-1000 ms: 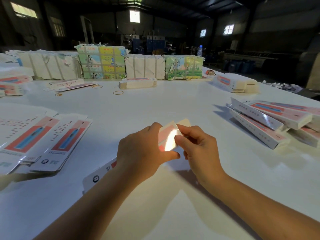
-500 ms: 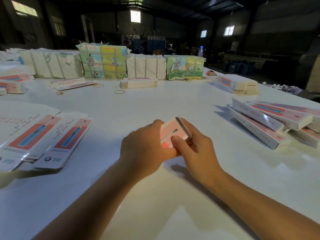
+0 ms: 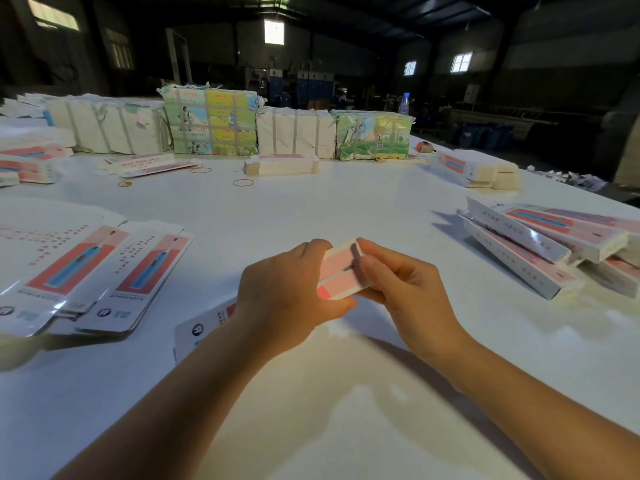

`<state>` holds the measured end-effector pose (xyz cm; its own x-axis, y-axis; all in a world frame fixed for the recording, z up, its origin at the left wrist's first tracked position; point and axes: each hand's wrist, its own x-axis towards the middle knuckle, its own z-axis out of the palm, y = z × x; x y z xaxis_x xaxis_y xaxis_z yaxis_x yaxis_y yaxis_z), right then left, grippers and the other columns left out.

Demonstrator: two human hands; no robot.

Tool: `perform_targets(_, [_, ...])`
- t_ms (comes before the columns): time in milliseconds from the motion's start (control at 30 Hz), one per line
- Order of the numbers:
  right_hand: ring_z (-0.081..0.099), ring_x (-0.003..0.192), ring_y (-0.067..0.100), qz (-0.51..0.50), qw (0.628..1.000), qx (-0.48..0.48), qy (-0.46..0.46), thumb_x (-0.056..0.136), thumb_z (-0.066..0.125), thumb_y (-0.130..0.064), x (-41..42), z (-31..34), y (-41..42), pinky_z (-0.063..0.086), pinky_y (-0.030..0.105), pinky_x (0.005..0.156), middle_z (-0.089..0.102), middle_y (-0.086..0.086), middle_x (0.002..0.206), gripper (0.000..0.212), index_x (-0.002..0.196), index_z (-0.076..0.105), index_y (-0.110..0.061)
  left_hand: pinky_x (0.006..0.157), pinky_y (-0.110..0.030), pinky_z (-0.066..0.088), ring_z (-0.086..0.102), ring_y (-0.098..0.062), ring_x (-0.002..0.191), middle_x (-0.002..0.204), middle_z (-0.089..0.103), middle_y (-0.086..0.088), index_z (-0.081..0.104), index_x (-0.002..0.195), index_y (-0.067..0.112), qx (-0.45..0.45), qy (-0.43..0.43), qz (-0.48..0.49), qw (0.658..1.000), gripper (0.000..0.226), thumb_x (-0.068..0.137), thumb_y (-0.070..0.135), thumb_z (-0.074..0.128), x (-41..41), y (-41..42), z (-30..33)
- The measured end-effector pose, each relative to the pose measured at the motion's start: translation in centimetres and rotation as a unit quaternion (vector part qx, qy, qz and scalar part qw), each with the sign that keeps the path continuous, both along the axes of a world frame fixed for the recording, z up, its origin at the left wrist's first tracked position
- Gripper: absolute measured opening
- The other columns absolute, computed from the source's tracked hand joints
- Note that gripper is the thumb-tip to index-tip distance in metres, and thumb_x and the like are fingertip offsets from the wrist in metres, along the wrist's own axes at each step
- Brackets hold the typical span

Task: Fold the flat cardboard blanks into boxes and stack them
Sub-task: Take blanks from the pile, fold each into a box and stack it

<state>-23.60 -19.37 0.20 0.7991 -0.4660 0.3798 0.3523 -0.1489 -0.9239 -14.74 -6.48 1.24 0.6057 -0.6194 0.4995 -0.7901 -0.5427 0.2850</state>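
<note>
A long white and pink box point(image 3: 337, 271) lies in front of me, its far end raised between both hands. My left hand point(image 3: 287, 299) grips the box body from the left, and the near end point(image 3: 204, 327) sticks out under that wrist. My right hand point(image 3: 405, 289) pinches the far end, thumb on the end flap. Flat printed blanks point(image 3: 86, 271) lie fanned out at the left. Folded boxes point(image 3: 540, 247) are piled at the right.
Bundled packs of blanks point(image 3: 211, 123) line the far side of the white table point(image 3: 346, 209). A small stack of blanks point(image 3: 280, 164) and loose rubber bands point(image 3: 242, 182) lie before them. More boxes point(image 3: 474, 168) sit far right, others point(image 3: 31, 164) far left.
The open end flap was pushed in and the end of the box is now closed. Both hands have stayed in the same spot, right thumb now on the flap.
</note>
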Motion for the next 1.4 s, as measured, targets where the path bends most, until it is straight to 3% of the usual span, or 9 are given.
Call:
perform_targets(100, [0.069, 0.097, 0.023, -0.04, 0.999, -0.021, -0.017, 0.091, 0.057, -0.013, -0.2, -0.1, -0.1, 0.053, 0.042, 0.092, 0.075, 0.0, 0.096, 0.023, 0.1, 0.072, -0.028, 0.062, -0.022, 0.031, 0.056, -0.014, 0.085, 0.103, 0.062, 0.012, 0.048, 0.12, 0.032, -0.03, -0.019, -0.02, 0.999, 0.063, 0.069, 0.062, 0.066, 0.0, -0.1, -0.1])
perform_targets(200, [0.064, 0.094, 0.037, -0.035, 0.997, -0.051, -0.044, 0.095, 0.053, -0.014, -0.5, 0.1, 0.0, 0.053, 0.049, 0.086, 0.073, 0.008, 0.092, 0.033, 0.081, 0.077, -0.033, 0.059, -0.021, 0.031, 0.055, -0.012, 0.081, 0.102, 0.063, 0.011, 0.05, 0.119, 0.03, -0.046, -0.027, -0.045, 0.998, 0.063, 0.067, 0.059, 0.071, 0.0, 0.1, 0.0])
perform_targets(433, [0.067, 0.084, 0.006, -0.043, 0.992, -0.109, -0.037, 0.099, 0.046, -0.011, -0.5, -0.2, 0.1, 0.057, 0.028, 0.079, 0.072, -0.015, 0.082, 0.046, 0.084, 0.074, -0.043, 0.062, -0.023, 0.038, 0.062, -0.021, 0.082, 0.1, 0.067, 0.003, 0.055, 0.12, 0.021, -0.042, -0.08, -0.064, 0.994, 0.068, 0.064, 0.054, 0.077, 0.0, 0.3, 0.0])
perform_targets(533, [0.067, 0.087, 0.008, -0.098, 0.984, -0.148, -0.008, 0.099, 0.047, -0.014, -0.5, -0.5, 0.2, 0.056, 0.038, 0.084, 0.072, -0.014, 0.086, 0.035, 0.098, 0.073, -0.037, 0.058, -0.023, 0.036, 0.061, -0.021, 0.075, 0.095, 0.067, 0.002, 0.057, 0.117, 0.02, -0.024, -0.109, -0.064, 0.992, 0.066, 0.065, 0.054, 0.076, -0.1, 0.2, -0.1])
perform_targets(767, [0.065, 0.085, 0.018, -0.117, 0.953, -0.273, 0.063, 0.1, 0.035, -0.011, -0.8, -1.3, 0.3, 0.049, 0.029, 0.076, 0.069, 0.005, 0.09, 0.034, 0.126, 0.057, -0.014, 0.045, -0.025, 0.037, 0.059, -0.024, 0.053, 0.073, 0.066, -0.002, 0.066, 0.097, 0.011, -0.023, -0.156, -0.048, 0.986, 0.054, 0.059, 0.046, 0.083, 0.0, -0.2, -0.6])
perform_targets(1033, [0.053, 0.075, -0.01, -0.111, 0.947, -0.293, 0.067, 0.101, 0.034, -0.014, -0.4, -1.6, 1.7, 0.035, 0.006, 0.063, 0.053, -0.021, 0.079, 0.026, 0.123, 0.045, -0.022, 0.041, -0.019, 0.031, 0.054, -0.017, 0.043, 0.061, 0.062, 0.001, 0.066, 0.085, 0.012, 0.007, -0.201, 0.016, 0.98, 0.053, 0.058, 0.056, 0.078, -0.6, -1.1, -0.5])
perform_targets(1167, [0.053, 0.069, -0.003, -0.097, 0.96, -0.252, 0.077, 0.1, 0.038, -0.018, -0.2, -1.4, 1.3, 0.038, 0.012, 0.062, 0.053, -0.018, 0.076, 0.024, 0.121, 0.051, -0.015, 0.058, -0.023, 0.033, 0.057, -0.014, 0.08, 0.102, 0.061, 0.008, 0.044, 0.119, 0.025, 0.033, -0.134, 0.062, 0.989, 0.059, 0.08, 0.069, 0.046, -0.2, -1.4, -1.0])
perform_targets(1233, [0.054, 0.07, 0.003, -0.103, 0.967, -0.223, 0.063, 0.099, 0.042, -0.017, -0.1, -1.1, 1.1, 0.042, 0.017, 0.063, 0.057, -0.01, 0.075, 0.021, 0.114, 0.056, -0.012, 0.061, -0.023, 0.033, 0.057, -0.013, 0.089, 0.11, 0.059, 0.009, 0.039, 0.124, 0.028, 0.041, -0.107, 0.062, 0.992, 0.063, 0.079, 0.071, 0.046, 0.2, -1.3, -1.1])
perform_targets(1400, [0.063, 0.084, 0.019, -0.096, 0.962, -0.249, 0.065, 0.096, 0.046, -0.017, -0.3, -1.4, 1.9, 0.052, 0.042, 0.077, 0.066, -0.001, 0.088, 0.017, 0.107, 0.058, -0.019, 0.063, -0.023, 0.033, 0.049, -0.013, 0.08, 0.106, 0.059, 0.008, 0.043, 0.119, 0.027, 0.032, -0.079, 0.044, 0.995, 0.053, 0.08, 0.061, 0.054, 0.6, -0.9, -1.0])
